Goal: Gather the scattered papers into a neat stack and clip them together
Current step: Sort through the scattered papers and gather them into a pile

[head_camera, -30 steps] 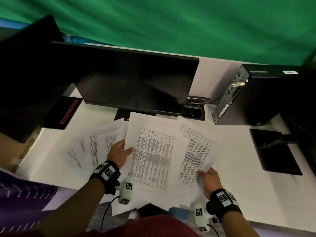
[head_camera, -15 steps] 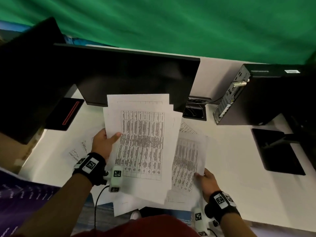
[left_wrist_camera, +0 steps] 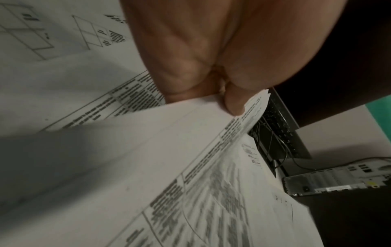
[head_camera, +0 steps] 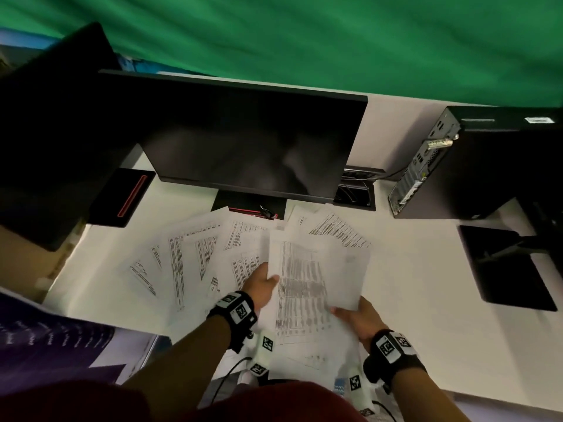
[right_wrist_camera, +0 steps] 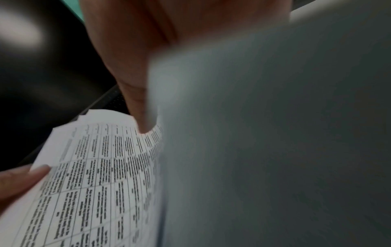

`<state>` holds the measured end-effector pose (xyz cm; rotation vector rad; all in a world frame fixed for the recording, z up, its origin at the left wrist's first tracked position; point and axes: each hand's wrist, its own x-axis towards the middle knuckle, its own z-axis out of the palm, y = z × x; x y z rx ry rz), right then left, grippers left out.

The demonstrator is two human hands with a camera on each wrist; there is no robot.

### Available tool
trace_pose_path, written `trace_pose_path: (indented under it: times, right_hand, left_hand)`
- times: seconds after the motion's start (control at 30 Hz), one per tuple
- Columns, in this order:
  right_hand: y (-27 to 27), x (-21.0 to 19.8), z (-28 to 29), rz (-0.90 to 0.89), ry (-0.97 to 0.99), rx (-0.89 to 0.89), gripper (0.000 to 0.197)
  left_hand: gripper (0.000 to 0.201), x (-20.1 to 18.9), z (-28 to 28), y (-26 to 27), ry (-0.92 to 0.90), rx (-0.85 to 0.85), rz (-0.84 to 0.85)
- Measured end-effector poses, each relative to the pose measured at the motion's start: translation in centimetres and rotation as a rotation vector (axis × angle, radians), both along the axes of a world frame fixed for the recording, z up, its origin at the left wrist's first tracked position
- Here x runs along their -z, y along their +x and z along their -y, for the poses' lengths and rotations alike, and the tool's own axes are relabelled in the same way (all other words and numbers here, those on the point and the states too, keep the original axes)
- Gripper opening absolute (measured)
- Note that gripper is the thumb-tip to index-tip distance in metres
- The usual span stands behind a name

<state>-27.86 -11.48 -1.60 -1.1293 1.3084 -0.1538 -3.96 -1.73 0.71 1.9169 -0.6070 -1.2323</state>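
White desk strewn with printed sheets, dark monitor behind, computer tower off to the right. Loose papers fanned flat across the desk to the left of the hands, overlapping, long edges splayed like spokes toward the monitor base; a few more lying beyond the hands, just right of centre. Gathered sheaf held up between both hands, long axis running away from the body, edges not yet square (corners visibly staggered in the left wrist view).

Left hand pinching the sheaf's left edge, thumb on top. Right hand gripping the lower right corner, thumb over the printed face, fingers underneath.

Bulk of the ungathered papers lying left of the sheaf, so nearer the left hand; probably a reach leftward and a slide under or over the sheaf next, right hand keeping hold.

No clip visible anywhere. Fingers below the sheets hidden. Right wrist view largely blocked by a blurred grey sheet; print too smeared to read. Near edge of the desk cut off by the arms and torso.
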Motion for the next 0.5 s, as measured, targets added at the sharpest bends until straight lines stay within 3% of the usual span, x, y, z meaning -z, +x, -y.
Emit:
trace_pose_path:
  times: [0.13,0.2,0.3,0.4,0.5]
  right_hand:
    - [-1.6,1.1,-0.1,-0.171,-0.111,0.003,0.032]
    - [-2.2,1.6,-0.2,-0.123,-0.077,0.068,0.029]
    - [-2.2,2.4,-0.2,-0.039,-0.008,0.156,0.045]
    - [-1.8,2.8,-0.1,-0.044,-0.021,0.137,0.037]
    - [-1.7,3.9,0.2,-0.113,-0.050,0.103,0.034]
  left_hand:
    - [0.036,0.4,-0.8,1.3,0.030,0.062,0.134]
    - [0.039,1.0,-1.8,3.0,0.115,-0.001,0.345]
    - [0.059,1.2,-3.7,6.5,0.368,-0.182,0.603]
    - [0.091,1.2,-4.8,9.1,0.448,-0.206,0.437]
    - [0.083,1.0,-4.8,9.1,0.365,-0.134,0.269]
